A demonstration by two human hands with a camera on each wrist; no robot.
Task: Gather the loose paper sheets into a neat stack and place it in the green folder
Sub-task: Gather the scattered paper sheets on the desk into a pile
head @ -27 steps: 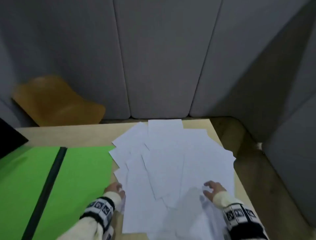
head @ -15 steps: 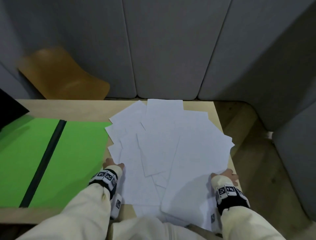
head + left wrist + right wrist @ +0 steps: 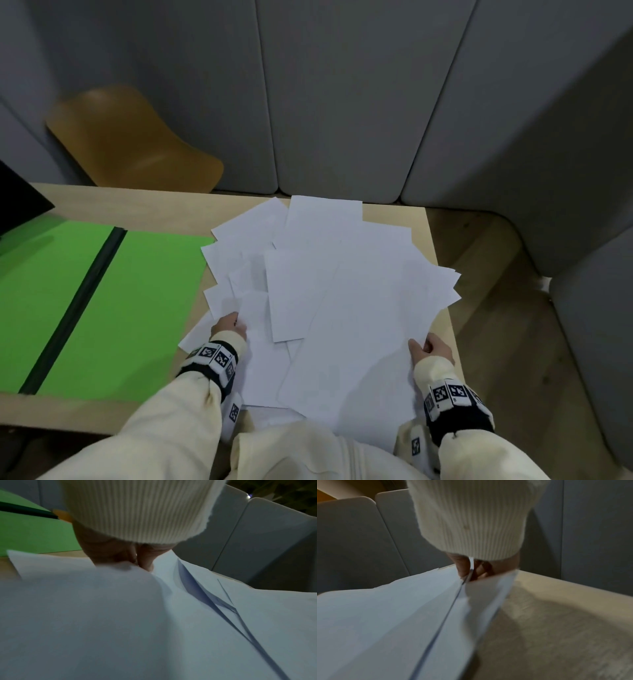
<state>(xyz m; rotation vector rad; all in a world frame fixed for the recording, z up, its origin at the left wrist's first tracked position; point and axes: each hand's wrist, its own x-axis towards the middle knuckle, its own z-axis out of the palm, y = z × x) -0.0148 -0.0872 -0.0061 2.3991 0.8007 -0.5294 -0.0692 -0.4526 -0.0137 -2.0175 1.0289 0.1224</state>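
Several loose white paper sheets (image 3: 329, 291) lie fanned over the right half of the table. The open green folder (image 3: 137, 301), with a dark spine down its middle, lies flat to their left. My left hand (image 3: 227, 325) is at the pile's left edge; in the left wrist view its thumb and fingers (image 3: 145, 561) pinch into a bulging sheet (image 3: 102, 601). My right hand (image 3: 430, 349) is at the pile's right edge, and its thumb and fingers (image 3: 462, 568) pinch a sheet's edge (image 3: 471, 566). Most of both sets of fingers is hidden by paper.
The wooden table (image 3: 442, 308) ends just right of the sheets, with floor (image 3: 513, 342) beyond. A brown chair (image 3: 130, 140) stands behind the table against grey padded wall panels (image 3: 342, 102). A black object (image 3: 17, 202) pokes in at the far left.
My right hand went from on top of the sheets to the pile's right edge and took hold of it. The left hand shifted slightly right onto the left edge.
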